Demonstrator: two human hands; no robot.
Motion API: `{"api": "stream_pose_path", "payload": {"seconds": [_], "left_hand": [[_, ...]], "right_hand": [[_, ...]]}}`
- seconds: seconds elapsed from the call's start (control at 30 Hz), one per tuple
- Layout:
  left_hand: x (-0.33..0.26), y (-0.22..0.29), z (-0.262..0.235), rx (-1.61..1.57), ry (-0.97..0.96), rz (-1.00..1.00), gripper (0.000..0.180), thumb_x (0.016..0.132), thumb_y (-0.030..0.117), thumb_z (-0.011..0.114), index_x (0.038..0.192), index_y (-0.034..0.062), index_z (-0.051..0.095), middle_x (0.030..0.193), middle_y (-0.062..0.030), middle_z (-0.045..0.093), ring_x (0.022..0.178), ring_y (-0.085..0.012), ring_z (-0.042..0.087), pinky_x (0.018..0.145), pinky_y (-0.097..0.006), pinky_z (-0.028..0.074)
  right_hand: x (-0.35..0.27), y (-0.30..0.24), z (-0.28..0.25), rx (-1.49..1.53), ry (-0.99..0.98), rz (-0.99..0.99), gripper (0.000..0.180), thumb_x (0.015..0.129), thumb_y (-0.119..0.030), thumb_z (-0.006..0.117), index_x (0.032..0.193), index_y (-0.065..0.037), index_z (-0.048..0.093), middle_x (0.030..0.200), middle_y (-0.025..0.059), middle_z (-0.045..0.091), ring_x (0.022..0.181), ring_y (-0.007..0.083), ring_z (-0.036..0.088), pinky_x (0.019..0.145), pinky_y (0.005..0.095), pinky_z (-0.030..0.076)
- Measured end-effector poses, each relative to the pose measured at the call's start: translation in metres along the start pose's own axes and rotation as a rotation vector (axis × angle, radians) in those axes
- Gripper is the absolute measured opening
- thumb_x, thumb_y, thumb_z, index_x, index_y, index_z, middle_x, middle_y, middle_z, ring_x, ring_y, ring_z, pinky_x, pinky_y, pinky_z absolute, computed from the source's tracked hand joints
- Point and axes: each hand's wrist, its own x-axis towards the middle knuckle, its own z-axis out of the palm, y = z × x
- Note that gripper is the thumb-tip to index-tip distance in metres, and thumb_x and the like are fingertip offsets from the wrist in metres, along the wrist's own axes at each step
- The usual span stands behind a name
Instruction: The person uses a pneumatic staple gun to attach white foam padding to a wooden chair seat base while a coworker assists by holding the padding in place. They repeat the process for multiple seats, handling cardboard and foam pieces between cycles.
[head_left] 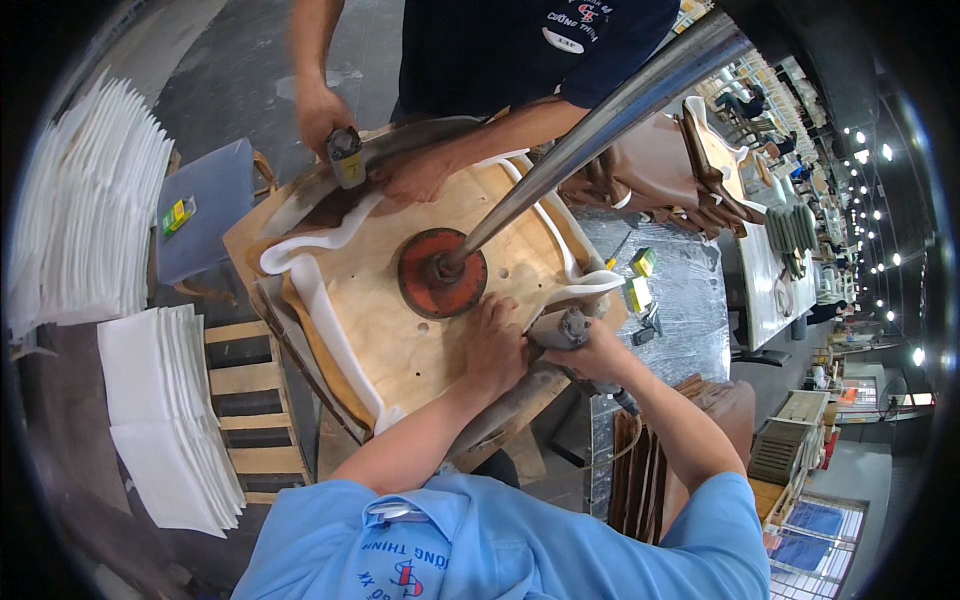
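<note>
A round plywood chair seat [400, 335] lies flat, edged with white foam [312, 290] and brown covering. A red disc [415, 288] under a slanted metal pole [600, 120] presses on its middle. My left hand [495, 345] pushes down on the seat's near right edge. Right beside it, my right hand [592, 357] grips a grey staple gun [560, 327] whose nose sits at that edge. Across the seat, a co-worker in a dark shirt holds a second staple gun [347, 155] in one hand [320, 115] and presses the covering with the other hand [415, 175].
Stacks of white foam sheets [80, 220] and more sheets [165, 420] lie to the left over a wooden pallet [250, 400]. A grey-topped stool [205, 210] stands by the seat. Small yellow-green boxes [640, 265] sit on the dark bench; brown chair shells [690, 160] are piled beyond.
</note>
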Motion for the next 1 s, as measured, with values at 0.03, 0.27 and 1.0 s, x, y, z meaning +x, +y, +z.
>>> {"api": "stream_pose_path", "payload": {"seconds": [0.03,0.27,1.0], "left_hand": [[0.000,-0.003,0.000,0.006,0.024,0.029,0.023,0.089,0.013,0.079,0.100,-0.0064,0.079,0.152,-0.0209,0.054,0.156,-0.0440,0.037,0.133,-0.058,0.027],[-0.012,-0.007,-0.005,0.004,0.068,0.097,0.014,0.087,0.011,0.081,0.089,-0.0012,0.075,0.151,-0.0233,0.052,0.154,-0.0456,0.038,0.134,-0.060,0.023],[-0.017,-0.005,-0.010,0.018,0.047,0.045,0.015,0.087,0.012,0.083,0.090,-0.0004,0.077,0.147,-0.0204,0.059,0.155,-0.0448,0.041,0.134,-0.060,0.025]], "right_hand": [[0.000,0.004,0.003,-0.010,0.025,-0.041,0.041,0.091,-0.025,0.092,0.122,-0.004,0.076,0.091,0.0060,0.078,0.064,0.0138,0.070,0.059,0.0331,0.059],[-0.004,-0.007,0.000,0.108,0.044,0.138,0.039,0.092,-0.026,0.091,0.121,-0.004,0.076,0.088,0.0064,0.077,0.062,0.0140,0.069,0.058,0.0326,0.057],[-0.014,-0.009,0.015,0.040,0.055,0.090,0.034,0.093,-0.023,0.089,0.120,-0.004,0.078,0.089,0.0063,0.078,0.063,0.0144,0.071,0.060,0.0336,0.058]]}}
